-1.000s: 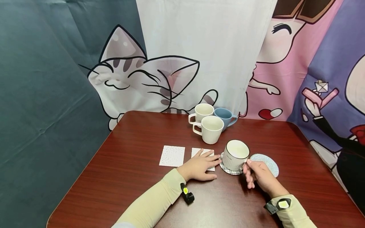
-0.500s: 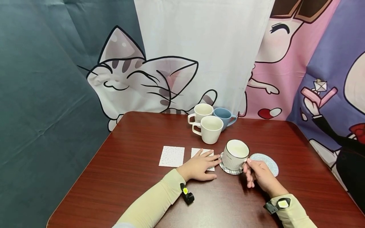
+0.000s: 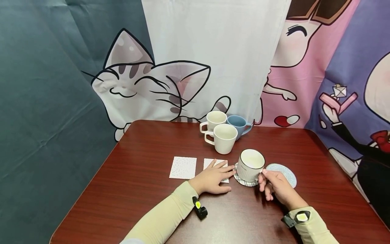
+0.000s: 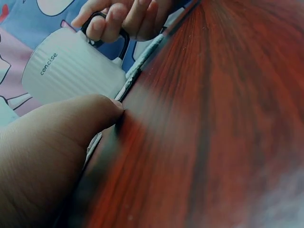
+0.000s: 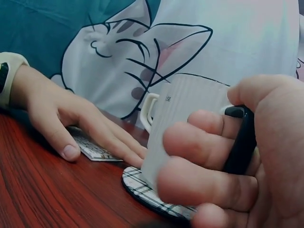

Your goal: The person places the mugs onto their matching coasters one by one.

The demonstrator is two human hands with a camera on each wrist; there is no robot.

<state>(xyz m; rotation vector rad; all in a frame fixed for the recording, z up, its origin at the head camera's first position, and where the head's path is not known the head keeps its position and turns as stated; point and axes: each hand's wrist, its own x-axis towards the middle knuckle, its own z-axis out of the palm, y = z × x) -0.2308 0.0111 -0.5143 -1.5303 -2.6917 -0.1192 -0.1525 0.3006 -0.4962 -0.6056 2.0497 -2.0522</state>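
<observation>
A ribbed white mug (image 3: 250,166) with a dark rim stands on a round plaid coaster (image 3: 243,182). The word "concise" shows on its side in the left wrist view. My right hand (image 3: 278,188) holds the mug by its black handle (image 5: 241,142), fingers through the loop and thumb at the top. My left hand (image 3: 211,177) lies spread over a white square coaster (image 3: 207,162), covering most of it. Its fingertips reach right to the edge of the round coaster, and its thumb (image 4: 71,116) rests at the tabletop.
Left of my left hand lies a speckled square coaster (image 3: 183,167). A pale blue round coaster (image 3: 284,172) sits right of the mug. Farther back stand two white mugs (image 3: 224,140) (image 3: 216,118) and a blue mug (image 3: 237,123), close together on the wooden table (image 3: 122,189).
</observation>
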